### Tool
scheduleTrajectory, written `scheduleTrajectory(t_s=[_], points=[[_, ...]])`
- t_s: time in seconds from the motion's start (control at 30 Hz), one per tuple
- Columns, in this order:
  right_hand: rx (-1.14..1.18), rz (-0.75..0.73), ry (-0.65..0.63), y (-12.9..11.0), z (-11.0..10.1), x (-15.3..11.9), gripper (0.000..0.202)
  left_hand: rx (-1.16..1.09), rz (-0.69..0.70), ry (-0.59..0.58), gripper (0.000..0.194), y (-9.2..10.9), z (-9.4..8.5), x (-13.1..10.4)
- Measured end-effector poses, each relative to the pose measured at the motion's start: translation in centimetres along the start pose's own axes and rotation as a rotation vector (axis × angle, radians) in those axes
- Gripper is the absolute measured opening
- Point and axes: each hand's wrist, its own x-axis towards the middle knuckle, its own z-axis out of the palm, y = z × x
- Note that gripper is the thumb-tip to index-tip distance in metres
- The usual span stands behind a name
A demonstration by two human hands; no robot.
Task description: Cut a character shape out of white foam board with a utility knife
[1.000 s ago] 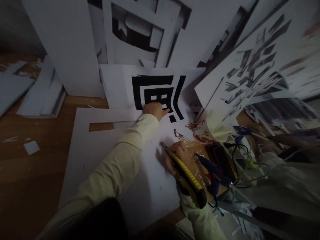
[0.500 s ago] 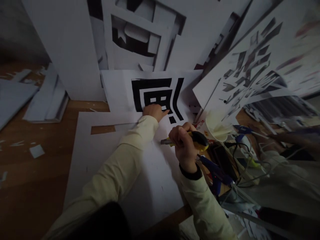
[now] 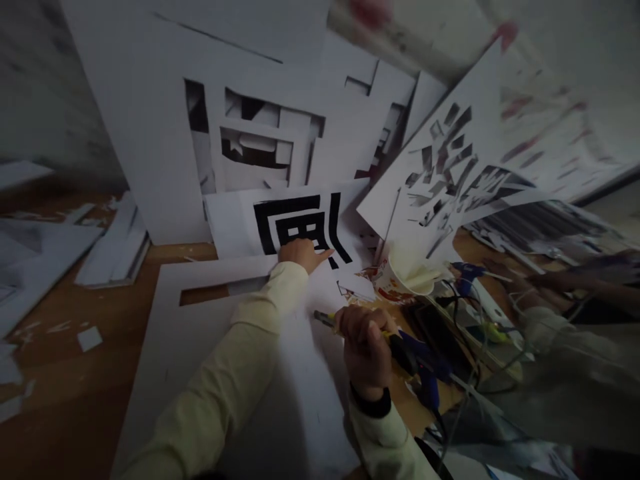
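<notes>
My left hand (image 3: pixel 300 253) rests on the lower part of a white sheet of paper (image 3: pixel 230 220) with a bold black character (image 3: pixel 300 227) on it. Its thumb is stretched out to the right; the other fingertips are hard to see. My right hand (image 3: pixel 367 350) is wrapped round a yellow-and-black utility knife (image 3: pixel 403 353), its metal tip pointing left, above a large white board (image 3: pixel 280 373). A rectangular slot (image 3: pixel 204 295) is cut through that board near its far left corner.
Tall white boards with cut-out shapes (image 3: pixel 140 167) stand behind. A paper cup (image 3: pixel 395 280) holding pale sticks, a blue glue gun (image 3: pixel 425 373) and cables are at right. Another person's hand (image 3: pixel 505 280) is farther right. Board strips (image 3: pixel 117 247) and scraps (image 3: pixel 90 339) lie at left.
The view has tilted upward, showing more of the standing boards. My right hand has lowered slightly towards me with the knife still in it. My left hand stays on the sheet.
</notes>
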Motion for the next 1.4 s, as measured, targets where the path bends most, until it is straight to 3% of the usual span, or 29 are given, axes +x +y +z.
scheduleTrajectory(t_s=[0.2, 0.4, 0.57, 0.9, 1.4], points=[[0.012, 0.036, -0.060, -1.8, -0.6, -2.0, 0.034, 0.027, -0.034, -0.045, 0.062, 0.9, -0.6, -3.5], [-0.067, 0.156, 0.019, -1.8, -0.2, -4.1, 0.034, 0.011, -0.068, -0.111, 0.058, 0.4, 0.9, -5.7], [-0.068, 0.199, 0.012, -1.4, 0.2, -3.3, 0.036, -0.023, -0.024, -0.077, 0.055, 0.0, 1.7, -5.5], [-0.152, 0.306, 0.037, -0.7, 1.4, -2.0, 0.037, -0.044, -0.045, -0.102, 0.049, 0.3, 1.4, -5.2], [-0.120, 0.215, -0.005, -1.1, 1.6, -2.6, 0.039, -0.100, -0.023, -0.099, 0.049, -0.1, 1.6, -5.4]])
